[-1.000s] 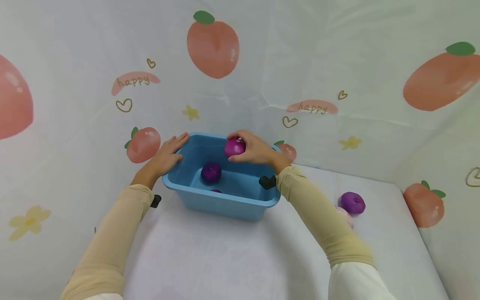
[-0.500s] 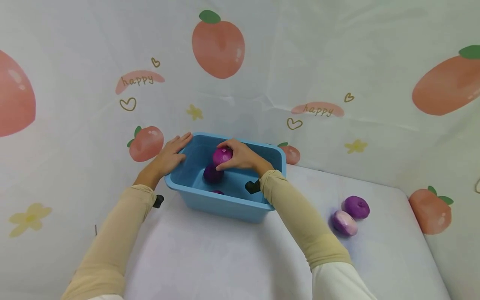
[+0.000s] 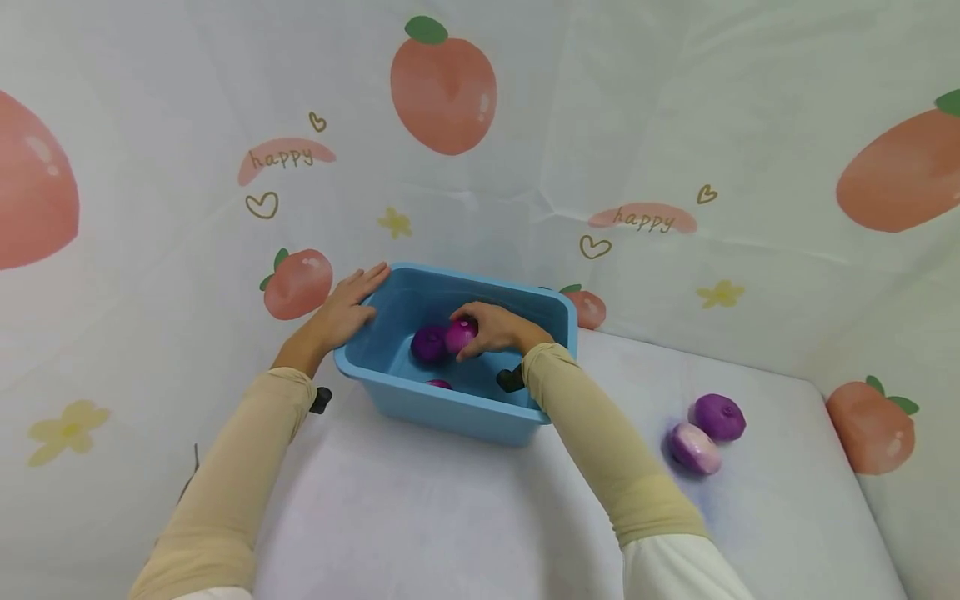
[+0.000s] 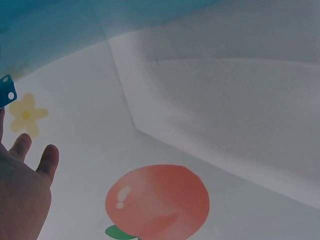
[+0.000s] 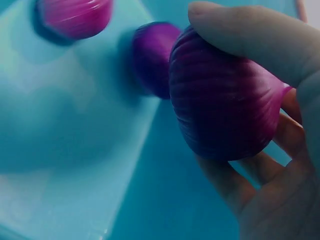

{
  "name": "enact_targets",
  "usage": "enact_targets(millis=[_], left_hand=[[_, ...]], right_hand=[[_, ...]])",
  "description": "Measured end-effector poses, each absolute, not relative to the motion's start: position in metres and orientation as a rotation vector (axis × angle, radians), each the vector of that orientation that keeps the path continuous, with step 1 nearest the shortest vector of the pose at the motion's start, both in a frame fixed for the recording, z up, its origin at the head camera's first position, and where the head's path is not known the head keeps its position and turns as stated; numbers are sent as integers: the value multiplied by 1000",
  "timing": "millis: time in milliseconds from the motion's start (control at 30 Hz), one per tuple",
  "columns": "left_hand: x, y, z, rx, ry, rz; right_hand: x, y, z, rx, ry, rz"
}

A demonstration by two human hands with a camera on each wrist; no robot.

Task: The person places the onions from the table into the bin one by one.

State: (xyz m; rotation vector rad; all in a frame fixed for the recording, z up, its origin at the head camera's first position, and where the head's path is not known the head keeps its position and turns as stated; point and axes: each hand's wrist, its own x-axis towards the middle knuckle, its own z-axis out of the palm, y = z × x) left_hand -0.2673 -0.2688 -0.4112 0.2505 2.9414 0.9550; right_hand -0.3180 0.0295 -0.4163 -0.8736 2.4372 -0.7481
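Note:
In the head view a blue plastic basin [image 3: 450, 415] stands on the white table against the backdrop. My right hand [image 3: 501, 327] is inside it, gripping a purple onion [image 3: 457, 337] between thumb and fingers. In the right wrist view the fingers wrap round this onion [image 5: 225, 105]. Just left of it a darker purple onion [image 3: 427, 344] lies on the basin floor. Another onion [image 3: 439, 384] is mostly hidden by the front wall; the right wrist view shows its pinker skin [image 5: 77, 17]. My left hand [image 3: 339, 318] rests on the basin's left rim, fingers extended.
Right of the basin, a whole purple onion [image 3: 720, 417] and an onion with a pale face [image 3: 694, 449] lie side by side on the table [image 3: 420, 517]. A white cloth backdrop [image 3: 525, 117] printed with peaches rises behind.
My right hand has carried the onion leftward, then lower into the basin, beside the darker onion. The left hand stays on the rim. The view has shifted slightly.

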Motion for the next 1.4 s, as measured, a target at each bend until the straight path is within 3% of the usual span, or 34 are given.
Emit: enact_targets(millis=[1400], left_hand=[[-263, -269, -408, 245, 2927, 981]], right_hand=[[-316, 29, -415, -828, 2410, -768]])
